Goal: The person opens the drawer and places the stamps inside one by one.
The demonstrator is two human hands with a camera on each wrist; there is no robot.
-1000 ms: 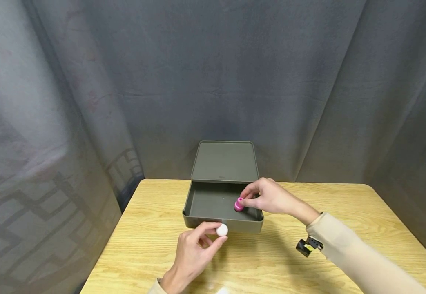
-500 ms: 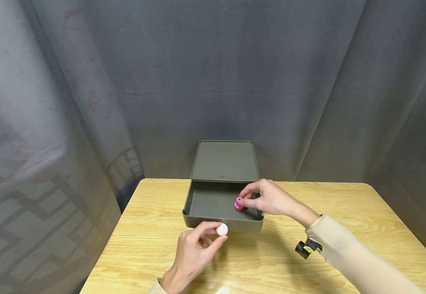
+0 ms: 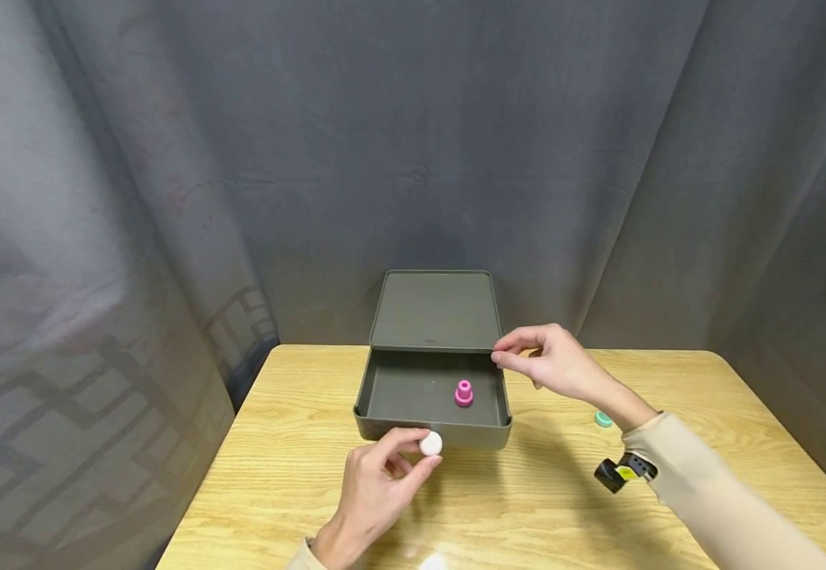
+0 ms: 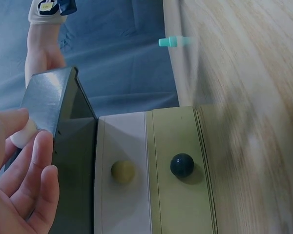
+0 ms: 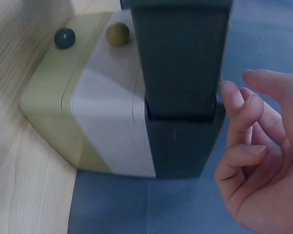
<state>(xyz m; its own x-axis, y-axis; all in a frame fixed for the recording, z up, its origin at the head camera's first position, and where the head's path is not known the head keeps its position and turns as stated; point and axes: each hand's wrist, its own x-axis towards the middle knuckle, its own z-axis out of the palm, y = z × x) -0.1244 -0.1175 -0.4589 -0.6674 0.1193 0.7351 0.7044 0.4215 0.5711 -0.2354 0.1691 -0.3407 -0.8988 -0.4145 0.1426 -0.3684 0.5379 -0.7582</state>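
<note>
While the left hand (image 3: 377,491) pinched the white knob (image 3: 430,444) of the open drawer (image 3: 384,392) between thumb and fingers, the right hand (image 3: 562,366) hovered with loosely spread fingers beside the cabinet top (image 3: 435,310), holding nothing. Inside stood the pink piece (image 3: 464,393). To push well, I think the drawer should go straight and slowly.

A light wooden counter (image 3: 298,475) fills the lower half of the frame. A small green peg (image 3: 603,419) lies on it at the lower right. A grey curtain (image 3: 413,142) hangs behind, with a lattice pattern showing through at the left.
</note>
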